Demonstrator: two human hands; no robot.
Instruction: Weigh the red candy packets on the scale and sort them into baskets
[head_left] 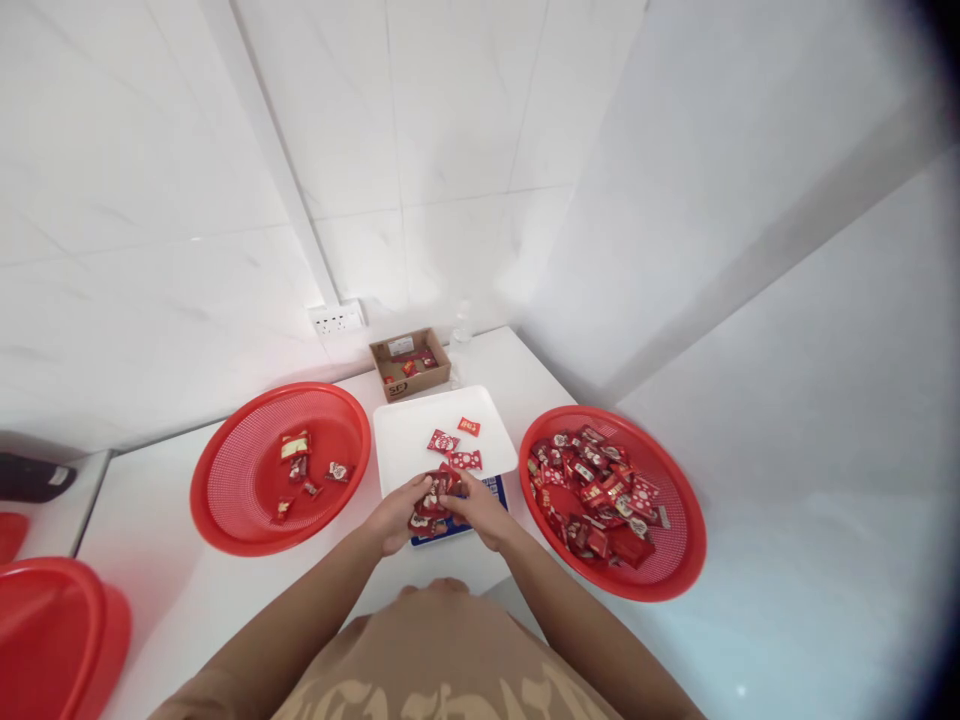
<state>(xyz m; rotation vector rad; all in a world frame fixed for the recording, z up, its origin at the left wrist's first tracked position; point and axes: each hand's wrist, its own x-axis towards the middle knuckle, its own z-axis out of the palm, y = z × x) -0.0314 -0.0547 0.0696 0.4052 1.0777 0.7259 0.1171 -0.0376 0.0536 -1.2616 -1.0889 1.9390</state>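
Note:
Several red wrapped candies (433, 500) are gathered between my two hands, over the near edge of a white tray (405, 430). My left hand (395, 513) is curled round the bunch from the left. From the right, my right hand (478, 503) closes its fingers on the same candies; which ones each hand bears I cannot fully make out. On the tray lie a few loose pieces, among them a polka-dot candy (465, 460) and a small red candy (469, 426). A blue panel (450, 530) shows under the tray, partly hidden by my hands.
At right stands a red basket (694, 535) heaped with wrapped candies. The left red basket (206, 480) holds several pieces. Behind the tray is a cardboard box (420, 383) with some items inside. Another red basket (97, 640) is at lower left, and a wall socket (337, 318) is behind.

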